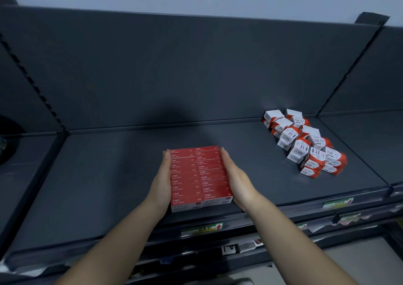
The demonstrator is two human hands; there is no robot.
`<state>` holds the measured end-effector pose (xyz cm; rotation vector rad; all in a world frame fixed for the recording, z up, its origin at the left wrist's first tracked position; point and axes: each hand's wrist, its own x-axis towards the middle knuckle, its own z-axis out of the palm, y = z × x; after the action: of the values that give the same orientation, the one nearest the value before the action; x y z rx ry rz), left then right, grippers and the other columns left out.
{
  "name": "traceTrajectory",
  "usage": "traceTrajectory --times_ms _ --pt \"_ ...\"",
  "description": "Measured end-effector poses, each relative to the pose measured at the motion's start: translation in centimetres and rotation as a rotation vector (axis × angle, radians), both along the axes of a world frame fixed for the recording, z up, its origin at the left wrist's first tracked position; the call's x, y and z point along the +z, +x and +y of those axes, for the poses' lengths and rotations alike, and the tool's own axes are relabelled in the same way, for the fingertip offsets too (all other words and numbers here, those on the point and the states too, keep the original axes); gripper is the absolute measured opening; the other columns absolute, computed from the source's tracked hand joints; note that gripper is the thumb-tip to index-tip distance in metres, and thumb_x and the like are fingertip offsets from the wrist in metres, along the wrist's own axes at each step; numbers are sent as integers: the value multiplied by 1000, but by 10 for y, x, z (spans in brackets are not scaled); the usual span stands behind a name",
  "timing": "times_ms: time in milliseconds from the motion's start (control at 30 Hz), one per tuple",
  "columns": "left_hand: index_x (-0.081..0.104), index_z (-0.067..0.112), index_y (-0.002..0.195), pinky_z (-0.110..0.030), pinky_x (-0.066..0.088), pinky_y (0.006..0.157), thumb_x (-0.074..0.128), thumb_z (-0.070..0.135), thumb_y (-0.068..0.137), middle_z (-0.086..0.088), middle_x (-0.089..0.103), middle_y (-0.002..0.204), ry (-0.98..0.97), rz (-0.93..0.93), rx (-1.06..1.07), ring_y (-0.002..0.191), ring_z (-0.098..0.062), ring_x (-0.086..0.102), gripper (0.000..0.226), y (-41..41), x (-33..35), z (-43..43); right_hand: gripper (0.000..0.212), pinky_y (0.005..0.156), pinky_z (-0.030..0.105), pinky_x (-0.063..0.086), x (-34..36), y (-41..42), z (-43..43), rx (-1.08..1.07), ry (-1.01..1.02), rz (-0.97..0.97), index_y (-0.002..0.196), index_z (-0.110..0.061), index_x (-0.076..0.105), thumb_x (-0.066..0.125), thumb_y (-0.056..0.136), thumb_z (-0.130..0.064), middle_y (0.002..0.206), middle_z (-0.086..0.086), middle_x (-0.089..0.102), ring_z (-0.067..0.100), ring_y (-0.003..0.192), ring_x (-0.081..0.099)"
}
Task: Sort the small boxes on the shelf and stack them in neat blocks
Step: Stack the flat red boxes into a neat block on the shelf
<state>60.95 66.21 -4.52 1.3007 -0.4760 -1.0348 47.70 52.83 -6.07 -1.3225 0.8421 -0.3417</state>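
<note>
Pressing flat-fingered, left grip point(162, 181) and right grip point(235, 179) flank the red box block point(197, 175).

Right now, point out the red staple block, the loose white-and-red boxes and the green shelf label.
red staple block point(199, 173): head view, its top face.
loose white-and-red boxes point(302, 146): head view, a box mid-pile.
green shelf label point(202, 229): head view, label's middle.

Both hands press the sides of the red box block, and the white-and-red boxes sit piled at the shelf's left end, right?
No: the head view shows the loose pile of white-and-red cardboard boxes at the right end of the dark grey shelf. The rest holds.
</note>
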Motion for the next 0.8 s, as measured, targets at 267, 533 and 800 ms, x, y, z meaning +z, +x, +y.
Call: traceTrajectory --times_ms 267,533,800 --pt "62 33 92 -13 52 57 16 50 102 12 76 84 -76 19 36 75 1 71 50 -9 3 -4 92 118 46 31 9 -1 5 42 -55 18 149 -48 26 43 69 -90 149 -13 44 11 136 44" --pt "62 20 104 -13 52 63 14 45 104 12 73 83 -123 -38 56 79 -1 70 54 -4 2 -1 90 115 46 35 4 -1 2 49 -39 33 147 -43 35 45 71 -90 144 -11 52 13 131 51" --pt "46 22 142 -43 35 113 16 65 98 -4 56 139 -92 -55 67 131 -21 50 68 -2 -6 10 35 78 16 48 18 -10 6 -15 32 -19 101 -37 60 29 101 -55 82 -27 72 -10 82 67"
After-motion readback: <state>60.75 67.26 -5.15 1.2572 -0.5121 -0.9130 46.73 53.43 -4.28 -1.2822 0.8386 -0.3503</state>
